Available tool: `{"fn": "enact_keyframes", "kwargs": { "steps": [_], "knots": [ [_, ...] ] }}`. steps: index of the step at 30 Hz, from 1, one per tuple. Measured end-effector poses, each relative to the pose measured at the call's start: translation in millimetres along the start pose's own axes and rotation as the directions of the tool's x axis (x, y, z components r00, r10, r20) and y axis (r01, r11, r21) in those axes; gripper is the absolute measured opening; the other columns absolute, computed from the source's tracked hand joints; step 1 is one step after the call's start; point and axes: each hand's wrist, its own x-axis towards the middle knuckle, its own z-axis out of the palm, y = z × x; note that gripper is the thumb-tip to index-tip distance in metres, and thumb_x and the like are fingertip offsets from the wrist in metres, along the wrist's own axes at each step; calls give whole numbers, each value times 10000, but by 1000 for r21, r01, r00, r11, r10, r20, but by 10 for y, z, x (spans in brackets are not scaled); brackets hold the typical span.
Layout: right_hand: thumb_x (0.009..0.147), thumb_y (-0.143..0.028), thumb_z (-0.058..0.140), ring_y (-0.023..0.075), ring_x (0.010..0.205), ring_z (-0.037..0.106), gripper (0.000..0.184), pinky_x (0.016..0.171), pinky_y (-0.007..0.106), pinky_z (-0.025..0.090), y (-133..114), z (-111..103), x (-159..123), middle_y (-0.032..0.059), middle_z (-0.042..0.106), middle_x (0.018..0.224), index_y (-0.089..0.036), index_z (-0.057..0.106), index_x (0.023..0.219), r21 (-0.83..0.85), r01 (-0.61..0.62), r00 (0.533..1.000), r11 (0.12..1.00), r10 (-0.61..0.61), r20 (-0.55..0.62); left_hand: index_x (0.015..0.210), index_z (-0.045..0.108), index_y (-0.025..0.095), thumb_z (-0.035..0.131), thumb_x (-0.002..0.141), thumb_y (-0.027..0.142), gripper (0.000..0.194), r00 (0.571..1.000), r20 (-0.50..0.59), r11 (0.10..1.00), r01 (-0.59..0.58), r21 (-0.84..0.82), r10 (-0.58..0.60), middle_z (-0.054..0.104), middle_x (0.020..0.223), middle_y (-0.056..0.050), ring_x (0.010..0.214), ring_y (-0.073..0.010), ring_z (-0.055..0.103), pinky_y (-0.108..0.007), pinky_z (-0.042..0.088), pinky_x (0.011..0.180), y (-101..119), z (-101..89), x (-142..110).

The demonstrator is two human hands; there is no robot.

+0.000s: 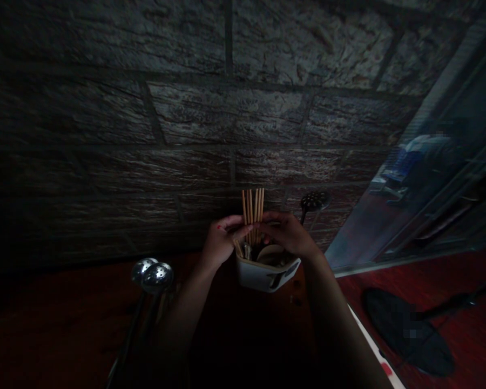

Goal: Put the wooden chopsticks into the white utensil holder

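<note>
A bundle of wooden chopsticks [252, 208] stands upright in a white square holder [263, 274] at the centre of the head view. My left hand [221, 240] pinches the bundle from the left, its fingers closed around the sticks. My right hand [288, 232] grips the same bundle from the right, with its fingers curled over it. Other utensils, including a pale spoon [270, 253], sit inside the holder below my hands. A dark slotted ladle [314, 202] rises just behind the holder to the right.
Two shiny perforated ladles [153, 274] lean at the lower left. A rough dark stone-tile wall [210, 124] stands close behind. A glass partition [429, 183] runs along the right. On the red floor lies a black round stand base [409, 329].
</note>
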Motion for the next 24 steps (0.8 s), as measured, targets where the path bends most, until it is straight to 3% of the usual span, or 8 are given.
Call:
{"fn": "enact_keyframes", "kwargs": {
  "steps": [3, 10, 24],
  "knots": [
    [749, -409, 733, 66, 556, 566, 289, 532, 205, 504, -32, 5, -10, 24, 698, 923, -187, 711, 933, 3, 13, 1000, 1000, -13, 29, 880, 753, 158, 816, 664, 301, 267, 999, -27, 999, -40, 8, 40, 777, 921, -82, 878, -230, 713, -356, 530, 846, 19, -1, 7],
    [778, -424, 704, 78, 589, 562, 266, 516, 202, 507, -70, 24, -16, 28, 692, 934, -204, 720, 928, -22, 45, 998, 999, -44, 43, 882, 760, 141, 835, 633, 286, 298, 999, -45, 1000, 2, -2, -2, 782, 916, -95, 840, -232, 722, -374, 547, 837, 83, -12, -2],
    [791, -436, 696, 92, 613, 564, 285, 559, 225, 502, -50, 25, -11, 36, 699, 909, -201, 719, 951, -69, 69, 997, 995, -66, 40, 971, 766, 171, 788, 705, 276, 286, 1000, 4, 1000, 2, -6, -2, 782, 992, -76, 918, -230, 725, -363, 551, 880, 88, -42, -9]
  ]
}}
